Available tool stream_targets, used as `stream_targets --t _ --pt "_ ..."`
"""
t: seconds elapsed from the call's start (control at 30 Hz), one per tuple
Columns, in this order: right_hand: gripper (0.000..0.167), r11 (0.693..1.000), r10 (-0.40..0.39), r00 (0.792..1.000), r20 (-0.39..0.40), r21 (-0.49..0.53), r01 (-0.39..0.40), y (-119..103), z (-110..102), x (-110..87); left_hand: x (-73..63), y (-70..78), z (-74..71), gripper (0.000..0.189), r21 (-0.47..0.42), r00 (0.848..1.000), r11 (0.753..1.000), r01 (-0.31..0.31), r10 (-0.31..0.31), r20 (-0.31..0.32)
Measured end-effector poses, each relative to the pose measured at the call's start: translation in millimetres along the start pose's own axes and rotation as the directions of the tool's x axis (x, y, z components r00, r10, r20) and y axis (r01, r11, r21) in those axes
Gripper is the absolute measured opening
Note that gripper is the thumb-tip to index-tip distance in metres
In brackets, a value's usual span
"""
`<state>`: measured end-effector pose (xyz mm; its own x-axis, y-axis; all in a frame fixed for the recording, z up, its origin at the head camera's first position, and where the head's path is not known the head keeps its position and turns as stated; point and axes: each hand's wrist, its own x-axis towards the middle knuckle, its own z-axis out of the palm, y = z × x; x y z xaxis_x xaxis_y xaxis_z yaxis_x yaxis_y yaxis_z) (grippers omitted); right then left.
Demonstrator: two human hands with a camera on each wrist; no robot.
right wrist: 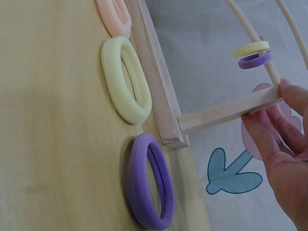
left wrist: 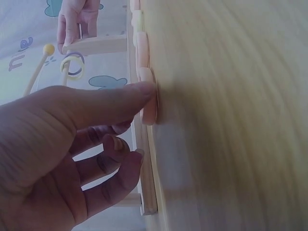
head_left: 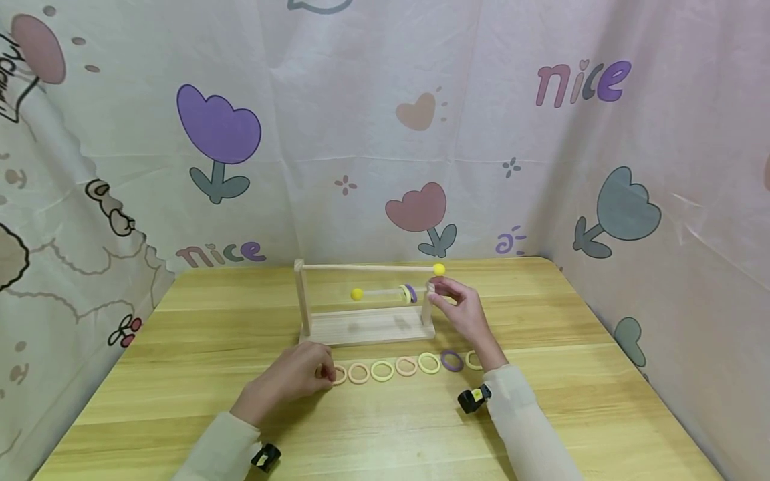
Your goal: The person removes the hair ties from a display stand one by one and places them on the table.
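My left hand (head_left: pixel 289 374) is at the left end of a row of hair ties, its thumb and forefinger pinching a peach hair tie (left wrist: pixel 150 108) at the table. Behind the row stands a wooden rack (head_left: pixel 367 327) with two rods. The right hand (head_left: pixel 463 307) grips the top of the rack's short post (right wrist: pixel 226 110) between thumb and fingers. On the lower rod, near that hand, hang a yellow hair tie (right wrist: pixel 250 49) and a purple hair tie (right wrist: pixel 256 61). Yellow balls cap the free ends of the upper rod (head_left: pixel 373 268) and the lower rod.
Several peach, yellow and purple hair ties lie in a line in front of the rack, among them a yellow one (right wrist: pixel 113 77) and a purple one (right wrist: pixel 137 183). The wooden table (head_left: pixel 210 321) meets a printed cloth backdrop (head_left: pixel 337 120) behind and at the sides.
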<state>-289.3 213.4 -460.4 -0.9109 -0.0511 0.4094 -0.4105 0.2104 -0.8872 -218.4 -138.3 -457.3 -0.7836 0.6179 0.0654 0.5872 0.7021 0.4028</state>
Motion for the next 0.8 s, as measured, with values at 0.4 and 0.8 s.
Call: stream_targets --t 0.4,0.8 --pt "0.031 1.000 -0.006 1.000 -0.011 -0.005 0.006 2.0 0.6 1.0 2.5 1.2 -0.3 0.016 0.016 0.999 0.999 0.037 -0.037 -0.006" --pt "0.031 1.000 -0.020 1.000 -0.014 -0.006 0.020 2.4 0.4 0.5 1.8 3.7 -5.4 0.015 -0.016 0.999 0.999 0.029 -0.029 -0.026"
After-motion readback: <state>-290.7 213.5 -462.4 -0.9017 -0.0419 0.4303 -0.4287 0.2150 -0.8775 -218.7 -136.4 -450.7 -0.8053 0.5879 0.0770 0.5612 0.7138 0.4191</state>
